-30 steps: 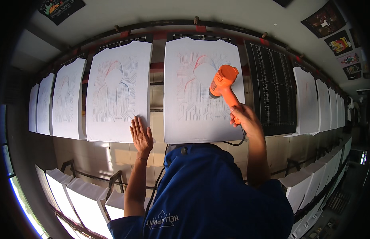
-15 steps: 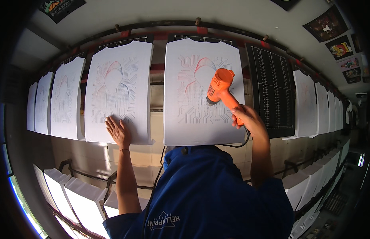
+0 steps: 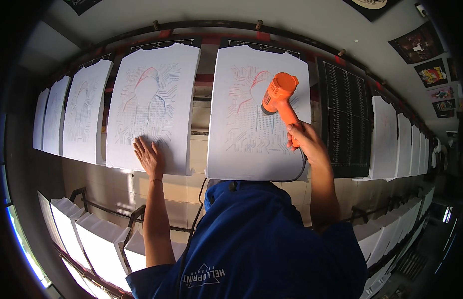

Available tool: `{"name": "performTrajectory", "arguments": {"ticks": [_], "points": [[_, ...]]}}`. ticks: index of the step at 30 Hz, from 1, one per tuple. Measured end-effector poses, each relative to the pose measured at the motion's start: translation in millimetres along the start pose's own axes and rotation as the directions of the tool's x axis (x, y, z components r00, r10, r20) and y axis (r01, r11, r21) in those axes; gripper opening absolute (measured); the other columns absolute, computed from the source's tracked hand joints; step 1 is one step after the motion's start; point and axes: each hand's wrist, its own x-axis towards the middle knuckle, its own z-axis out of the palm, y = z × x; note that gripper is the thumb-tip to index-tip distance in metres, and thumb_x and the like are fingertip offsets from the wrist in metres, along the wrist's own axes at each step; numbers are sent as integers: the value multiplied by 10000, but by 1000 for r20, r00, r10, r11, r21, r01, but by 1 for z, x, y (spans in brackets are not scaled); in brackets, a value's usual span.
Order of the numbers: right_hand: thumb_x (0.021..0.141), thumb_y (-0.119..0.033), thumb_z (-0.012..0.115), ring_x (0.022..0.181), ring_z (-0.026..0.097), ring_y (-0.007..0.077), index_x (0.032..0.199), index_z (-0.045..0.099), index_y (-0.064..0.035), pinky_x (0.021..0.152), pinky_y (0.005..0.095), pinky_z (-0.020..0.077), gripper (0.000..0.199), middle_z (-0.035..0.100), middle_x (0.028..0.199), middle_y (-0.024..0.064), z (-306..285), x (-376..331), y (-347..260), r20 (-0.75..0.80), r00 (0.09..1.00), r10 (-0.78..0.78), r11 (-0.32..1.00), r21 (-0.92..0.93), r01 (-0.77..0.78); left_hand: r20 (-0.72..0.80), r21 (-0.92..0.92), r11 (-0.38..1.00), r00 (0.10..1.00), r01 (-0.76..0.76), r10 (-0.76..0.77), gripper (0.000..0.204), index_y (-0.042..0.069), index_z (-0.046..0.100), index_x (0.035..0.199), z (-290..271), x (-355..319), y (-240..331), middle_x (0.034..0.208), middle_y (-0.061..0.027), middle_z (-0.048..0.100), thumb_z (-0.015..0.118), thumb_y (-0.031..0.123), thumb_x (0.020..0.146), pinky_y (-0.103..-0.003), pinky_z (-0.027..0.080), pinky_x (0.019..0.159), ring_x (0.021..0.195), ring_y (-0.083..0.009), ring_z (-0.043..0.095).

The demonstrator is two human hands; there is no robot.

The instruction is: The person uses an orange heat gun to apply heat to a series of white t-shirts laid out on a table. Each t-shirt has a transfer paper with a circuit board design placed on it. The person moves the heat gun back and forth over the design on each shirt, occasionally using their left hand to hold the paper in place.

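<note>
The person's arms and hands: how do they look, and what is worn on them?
Both forearms are bare, with no gloves on the left hand or the right hand. A thin band circles the left wrist. Short sleeves of a blue shirt cover the upper arms; the shirt carries a small white printed mark low on the back. I see no rings or watch.

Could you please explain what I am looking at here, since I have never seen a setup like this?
There is no machine here: a person works with two bare hands, filmed by a wide fisheye camera on their head, so straight edges bend. The blue shirt at the bottom is the person's own. A curved row of white shirts on boards fills the view, each printed with a hooded figure. The left hand lies flat on one printed shirt. The right hand grips an orange heat gun, nozzle toward the next shirt. One black board is bare.
</note>
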Motion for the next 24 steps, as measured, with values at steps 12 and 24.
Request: {"name": "performTrajectory", "arguments": {"ticks": [12,24], "points": [[891,-321,603,618,571,109,877,569,-35,516,244,436,288,546,718,12,15,25,-18,46,999,-27,998,-58,30,11,9,1000,1000,3,-3,600,16,267,1471,-4,1,3,1530,-180,261,350,378,1001,-445,142,1169,1434,-340,184],[893,-303,618,618,576,116,904,570,-16,505,252,438,291,557,722,22,13,22,-19,141,990,14,997,-74,-4,0,1,1000,1000,0,0,595,11,273,1468,-7,0,3,1528,-190,261,359,366,998,-439,126,1172,1435,-338,185]]}}
